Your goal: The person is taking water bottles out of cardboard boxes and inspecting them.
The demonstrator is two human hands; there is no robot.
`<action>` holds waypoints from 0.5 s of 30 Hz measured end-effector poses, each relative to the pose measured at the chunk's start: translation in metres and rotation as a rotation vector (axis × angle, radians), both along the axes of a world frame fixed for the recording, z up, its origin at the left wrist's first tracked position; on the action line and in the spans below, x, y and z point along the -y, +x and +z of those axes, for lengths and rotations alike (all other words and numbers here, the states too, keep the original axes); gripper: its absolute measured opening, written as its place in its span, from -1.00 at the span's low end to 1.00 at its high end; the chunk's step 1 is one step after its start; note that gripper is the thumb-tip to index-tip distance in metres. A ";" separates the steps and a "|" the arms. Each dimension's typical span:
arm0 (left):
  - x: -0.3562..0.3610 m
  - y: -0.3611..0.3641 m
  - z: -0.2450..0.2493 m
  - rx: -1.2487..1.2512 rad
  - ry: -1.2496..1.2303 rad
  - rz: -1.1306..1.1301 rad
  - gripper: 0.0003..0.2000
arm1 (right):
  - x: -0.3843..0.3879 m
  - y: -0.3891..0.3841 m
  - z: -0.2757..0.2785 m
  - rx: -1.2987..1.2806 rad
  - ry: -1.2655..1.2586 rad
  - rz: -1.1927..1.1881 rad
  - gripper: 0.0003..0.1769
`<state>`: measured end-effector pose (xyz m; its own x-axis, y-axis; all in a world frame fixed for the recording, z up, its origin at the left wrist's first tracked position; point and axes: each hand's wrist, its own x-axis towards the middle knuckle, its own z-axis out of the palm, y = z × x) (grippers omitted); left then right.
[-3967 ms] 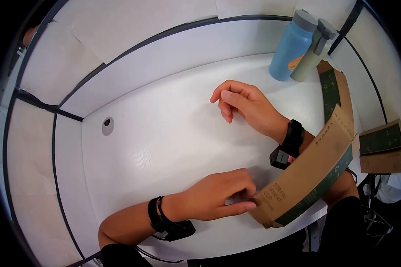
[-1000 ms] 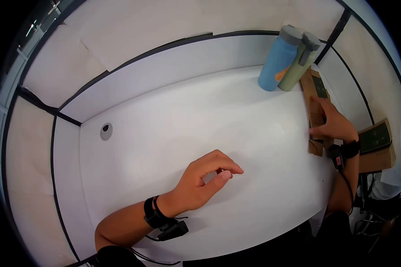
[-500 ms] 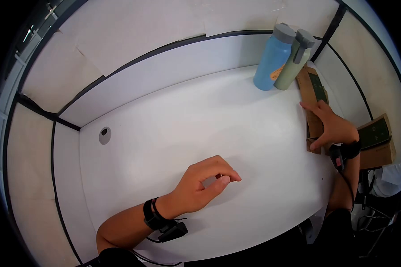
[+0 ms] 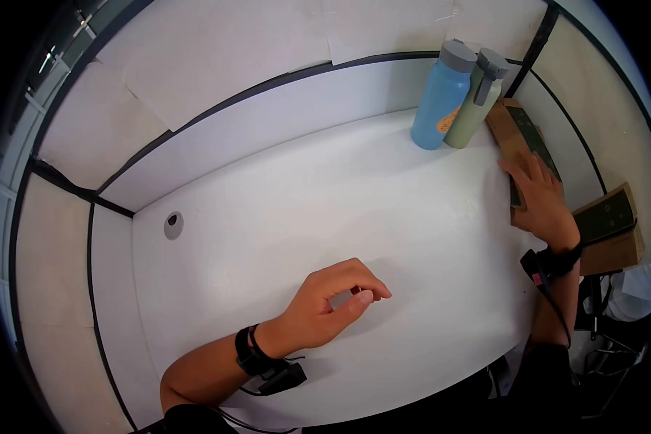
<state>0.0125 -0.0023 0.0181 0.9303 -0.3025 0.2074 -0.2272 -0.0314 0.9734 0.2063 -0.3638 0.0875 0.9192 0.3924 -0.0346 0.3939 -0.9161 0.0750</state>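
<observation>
My left hand (image 4: 336,300) hovers over the front middle of the white table (image 4: 267,239), fingers curled loosely, with a gap between thumb and fingertips and nothing held. At the right edge my right hand (image 4: 539,199) lies on the near part of a long brown cardboard box (image 4: 508,130) with a dark green panel. Its fingers are spread over the top, and the thumb side is near the box's left edge. Beyond that hand, a blue bottle (image 4: 443,98) with a grey lid stands beside a pale green bottle (image 4: 474,108) at the back right.
Low white walls with black trim enclose the table. A round cable hole (image 4: 173,226) is at the left. Another cardboard box (image 4: 610,231) stands outside the right edge, above a white plastic bag (image 4: 631,295). Black devices with cables are strapped to both wrists.
My right hand has shifted and turned to lie flatter over the box. The box has swung slightly right, toward the side wall. My left hand is nearly unchanged.
</observation>
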 end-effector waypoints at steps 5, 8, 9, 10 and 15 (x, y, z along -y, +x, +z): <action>0.000 -0.001 0.001 -0.011 0.000 0.000 -0.81 | 0.014 0.025 -0.026 0.059 0.036 0.011 0.04; -0.001 -0.001 0.001 -0.015 -0.001 -0.002 -0.81 | 0.015 0.029 -0.031 0.106 0.012 0.016 0.04; 0.000 0.000 0.001 -0.015 0.000 -0.001 -0.81 | 0.015 0.030 -0.031 0.120 -0.009 0.011 0.03; 0.000 0.000 0.001 -0.014 -0.003 -0.001 -0.81 | 0.014 0.030 -0.031 0.120 -0.007 0.011 0.03; -0.001 0.000 0.000 -0.005 0.006 0.001 -0.82 | 0.001 0.016 -0.013 0.047 0.021 -0.008 -0.12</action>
